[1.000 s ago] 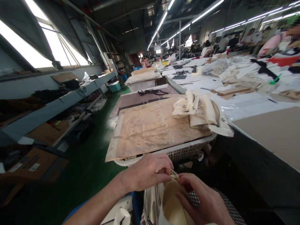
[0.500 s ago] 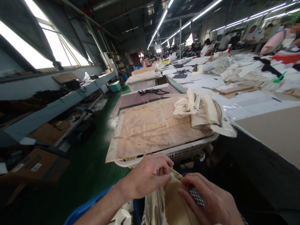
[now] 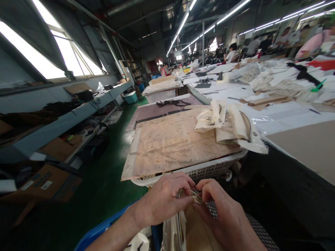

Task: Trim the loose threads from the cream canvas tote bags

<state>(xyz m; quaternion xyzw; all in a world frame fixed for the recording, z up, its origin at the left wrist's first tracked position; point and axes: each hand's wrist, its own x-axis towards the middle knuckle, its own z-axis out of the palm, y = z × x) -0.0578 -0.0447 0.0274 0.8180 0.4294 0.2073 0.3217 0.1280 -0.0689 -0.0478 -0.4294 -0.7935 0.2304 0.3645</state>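
At the lower middle, my left hand [image 3: 171, 197] pinches the upper edge of a cream leather-like piece [image 3: 197, 232], thumb against bent fingers. My right hand [image 3: 221, 209] grips the same edge close beside it, its fingertips nearly meeting the left ones. The piece is folded or layered, with clear film and a dark edge [image 3: 180, 223] showing on its left side. Its exact kind I cannot make out. Black-and-white checked cloth [image 3: 258, 228] shows behind and beside the right hand. Below my left forearm, white pieces [image 3: 140, 241] lie in a blue container [image 3: 95, 232].
Ahead, a worn tan board [image 3: 162, 146] rests on a white plastic basket [image 3: 211, 169]. Wrapped cream pieces [image 3: 230, 127] lie on its right corner. A long table [image 3: 277, 120] with material runs along the right. Cardboard box [image 3: 47, 183] at left; several people work far back.
My right hand has moved left and up along the piece, bringing its fingertips together beside the left hand's. The left hand keeps its pinch. The view has shifted slightly.
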